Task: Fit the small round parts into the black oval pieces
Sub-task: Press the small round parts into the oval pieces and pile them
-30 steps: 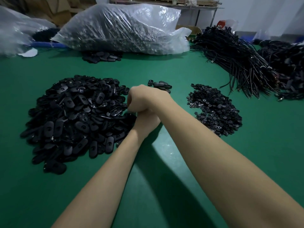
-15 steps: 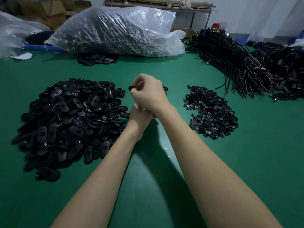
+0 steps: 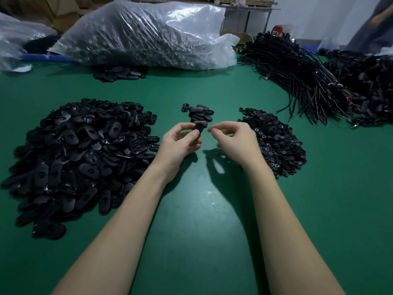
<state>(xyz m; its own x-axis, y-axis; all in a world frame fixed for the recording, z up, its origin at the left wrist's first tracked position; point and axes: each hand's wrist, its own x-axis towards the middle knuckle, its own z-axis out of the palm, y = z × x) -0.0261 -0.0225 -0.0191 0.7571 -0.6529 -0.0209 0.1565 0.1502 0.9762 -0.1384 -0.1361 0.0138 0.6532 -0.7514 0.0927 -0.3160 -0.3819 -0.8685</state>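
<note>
My left hand pinches one black oval piece between thumb and fingers, just above the green table. My right hand hovers a little to its right with curled fingers, thumb and forefinger tips close together; it is blurred and nothing shows between them. A large heap of black oval pieces lies to the left. The pile of small round parts lies right of my right hand. A small stack of oval pieces sits just beyond my hands.
A big clear plastic bag full of dark parts lies at the back, with a few more oval pieces in front of it. Bundles of black cords cover the back right. Another person's sleeve shows at the top right corner.
My hands were pressed together, right over left, by the big heap. They have come apart: the left now holds an oval piece up, the right has moved off to the right.
</note>
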